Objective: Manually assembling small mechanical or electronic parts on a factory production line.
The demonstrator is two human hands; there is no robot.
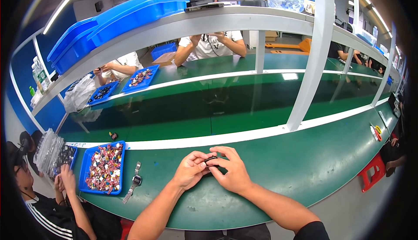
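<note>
Over the green worktop, near its front edge, my two hands meet around a small black part (210,159). Its exact kind cannot be made out, since fingers cover most of it. My left hand (191,168) pinches it from the left with thumb and index finger. From the right, my right hand (230,170) closes on it too, thumb and fingertips pressed against it. To the left of my hands lies a metal-band wristwatch (137,180). Beyond it sits a blue tray (123,170) heaped with small red, white and yellow parts.
At the left, a co-worker (67,181) handles parts beside a tray of black pieces (66,155) and clear plastic bags (48,146). A white frame post (307,65) rises ahead. Scissors (377,132) lie far right; a red stool (372,173) stands below.
</note>
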